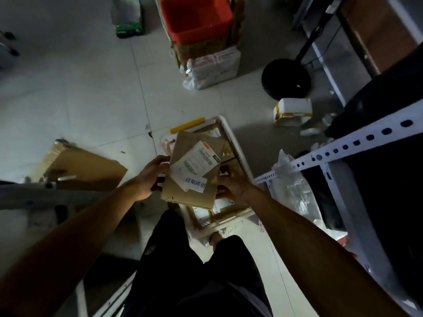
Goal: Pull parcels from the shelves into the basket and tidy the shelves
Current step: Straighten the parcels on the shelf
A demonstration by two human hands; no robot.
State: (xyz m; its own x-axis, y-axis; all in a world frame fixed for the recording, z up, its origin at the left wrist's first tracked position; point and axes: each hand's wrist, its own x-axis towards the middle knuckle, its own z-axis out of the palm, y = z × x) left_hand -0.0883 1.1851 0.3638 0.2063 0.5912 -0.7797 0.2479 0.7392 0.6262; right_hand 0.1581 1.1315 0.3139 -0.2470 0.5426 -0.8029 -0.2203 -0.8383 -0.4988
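Lying flat on the floor at far left, a cardboard sheet [84, 170], untouched. Gripping the left edge of a flat brown parcel [194, 170] with the left hand [151, 177], thumb on top and fingers curled under. Hovering tilted, label up, directly above the white basket [231, 136] on the floor, so judging the step in hand as dropping a pulled parcel into that basket. Already holding several other parcels in the basket, boxes and packets with labels, partly hidden beneath the held one; a yellow strip [187, 125] resting by its far rim. Supporting the parcel's right edge with the right hand [231, 184], fingers bent around and under it, so both hands clasping rather than spread. Calling next, most likely, for lowering the parcel flat onto the pile and letting go with both hands, then turning back right to the shelf. Standing farther off, beyond the basket, a red bin [196, 17] set on stacked boxes, looking empty from here, with a wrapped white package [212, 67] at its foot. Sitting at right, a white foam box [293, 112] on the floor near the white perforated shelf frame [343, 147], with clear-wrapped bags [295, 186] waiting on the lower shelf, still to be sorted.
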